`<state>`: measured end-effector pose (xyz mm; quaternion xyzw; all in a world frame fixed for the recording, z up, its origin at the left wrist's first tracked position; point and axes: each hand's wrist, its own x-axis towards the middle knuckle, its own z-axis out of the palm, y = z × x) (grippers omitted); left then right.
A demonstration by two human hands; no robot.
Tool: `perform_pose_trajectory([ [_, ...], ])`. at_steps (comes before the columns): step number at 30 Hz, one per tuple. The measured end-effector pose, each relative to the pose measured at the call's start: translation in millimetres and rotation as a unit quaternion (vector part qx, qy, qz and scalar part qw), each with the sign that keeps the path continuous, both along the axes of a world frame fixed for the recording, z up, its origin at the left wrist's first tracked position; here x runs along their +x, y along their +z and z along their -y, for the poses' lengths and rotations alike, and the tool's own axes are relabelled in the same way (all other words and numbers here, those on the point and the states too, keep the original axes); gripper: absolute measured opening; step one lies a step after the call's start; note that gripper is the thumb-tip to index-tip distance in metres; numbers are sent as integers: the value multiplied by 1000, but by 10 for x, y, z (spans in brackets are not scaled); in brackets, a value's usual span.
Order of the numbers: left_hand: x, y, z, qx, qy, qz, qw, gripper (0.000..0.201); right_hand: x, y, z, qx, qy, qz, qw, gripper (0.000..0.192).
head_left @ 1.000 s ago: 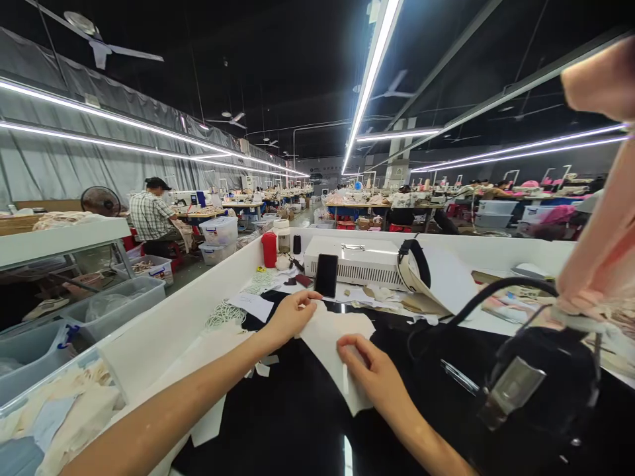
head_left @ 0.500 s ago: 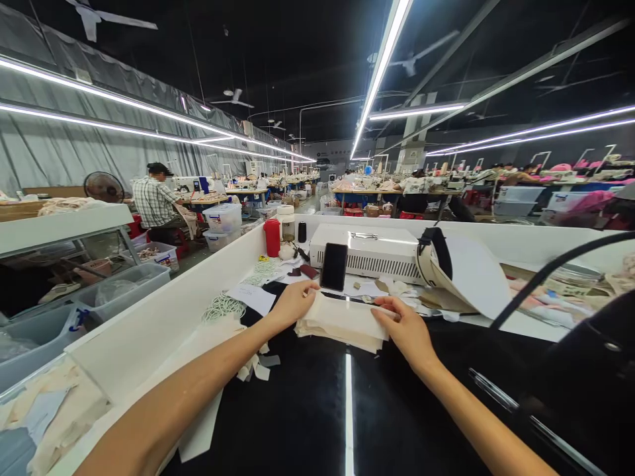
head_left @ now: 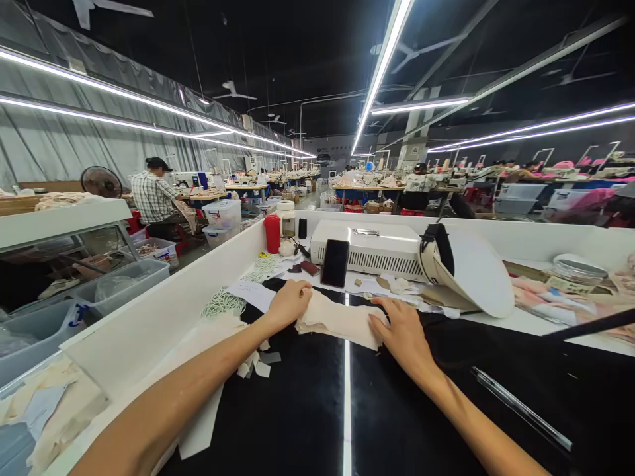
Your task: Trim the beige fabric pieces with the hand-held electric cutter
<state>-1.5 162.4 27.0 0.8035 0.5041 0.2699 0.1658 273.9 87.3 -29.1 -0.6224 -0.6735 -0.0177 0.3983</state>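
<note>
Far left of L hand: bins w/ bagged stuff under a shelf, below bench level, prob overflow storage kept off the work surface. Bench wall runs up L side, keeps scraps from sliding off. Just left of L hand: white cord coil and paper slip, parked at the edge clear of the black mat. Below L wrist: small offcuts loose on mat. L hand palm-down, fingers curled over the left end of the fabric stack, pressing more than pinching, pins that end so the plies stay put. Stack = cream cut pieces, flat on mat btwn both hands, edges roughly squared; dark mat gives contrast for pale cloth. Beyond L hand: red bottle, jar, black spool along back wall, within reach but out of the way. Just beyond stack: phone propped upright vs white box unit, screen facing the person, dark. R hand flat, fingers spread on the right end of stack, not gripping, just holding it down/aligned. Beyond-right of R hand: cap lying on its side, brim toward us. Right of R arm: black rod, tin, pink fabric at far edge. Background: a seated person at another table, not involved.
</note>
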Motion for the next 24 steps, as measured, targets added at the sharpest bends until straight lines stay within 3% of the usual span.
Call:
perform_pose_trajectory([
  [3,51,82,48,53,-16,-1,998,30,-114,7,35,1,32,18,999,28],
  [6,177,142,126,88,-80,-17,993,21,-229,-6,66,-8,71,37,997,28],
  [11,310,54,169,88,-161,-83,980,24,-296,-84,73,-19,94,63,993,30],
  [18,168,-225,58,36,-130,-140,981,42,-274,-181,70,-33,82,82,993,32],
  [24,171,-286,110,27,-111,-136,984,45,-269,-179,80,-30,85,73,993,33],
])
